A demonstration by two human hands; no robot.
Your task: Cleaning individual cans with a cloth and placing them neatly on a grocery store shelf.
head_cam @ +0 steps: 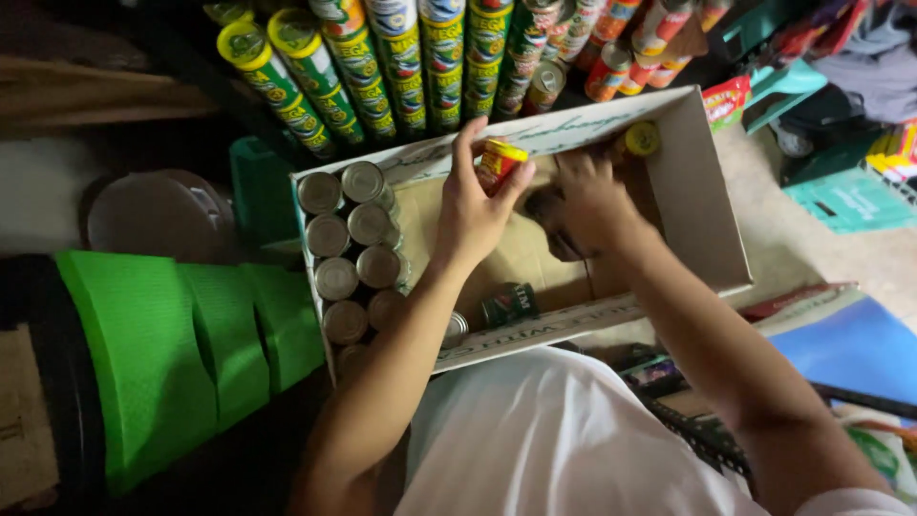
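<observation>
White shirt (564, 430): soft cloth at the bottom edge of the head view, closest to the lens, both bare forearms rising from it.
Left hand (470, 212): fingers closed around a small red can with a yellow lid (499, 162), thumb on one side and fingertips on the other — the can is held tilted above the far inner wall of the cardboard box.
Right hand (594, 199): reaches down inside the box near its far right corner, fingers curled; what they press on is in shadow and I cannot tell whether they grip anything.
Cardboard box (702, 205): shallow, rectangular, plain brown inside with pale outer flaps, its floor mostly bare.
Silver-topped cans (349, 258): round metal lids, dull and ringed, packed upright in two rows along the box's left wall.
Dark can (508, 304): lies on its side against the near wall, beside the left forearm.
Yellow-lidded can (641, 139): sits at the far right corner, just beyond the right hand.
Stacked cans (401, 67): long columns of green, yellow and red labelled tins leaning behind the box.
Green plastic piece (181, 354): ridged, matte, stepped in shape — left of the box.
</observation>
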